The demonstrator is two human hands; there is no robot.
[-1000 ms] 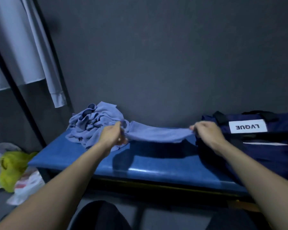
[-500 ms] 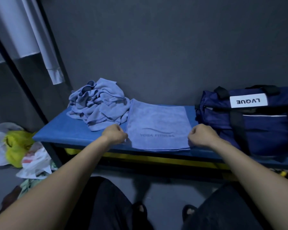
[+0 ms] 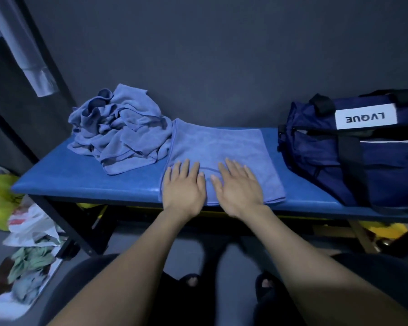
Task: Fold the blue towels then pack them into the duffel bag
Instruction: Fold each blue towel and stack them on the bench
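One blue towel (image 3: 218, 147) lies spread flat on the blue padded bench (image 3: 85, 182), in the middle. My left hand (image 3: 183, 187) and my right hand (image 3: 238, 187) rest palm down on its near half, side by side, fingers spread, holding nothing. A crumpled heap of blue towels (image 3: 120, 130) sits to the left, its edge overlapping the flat towel's left side. The navy duffel bag (image 3: 353, 151) with a white "LVQUE" label stands at the bench's right end, its top zip partly open.
A dark wall runs right behind the bench. A black post and hanging white cloth (image 3: 31, 57) stand at the left. Yellow and white plastic bags (image 3: 14, 212) and clothes lie on the floor at the left. My feet in sandals are below the bench's front edge.
The towel went from being held stretched in the air to lying flat on the bench. Both hands let go of its corners, opened and moved inward onto its near half.
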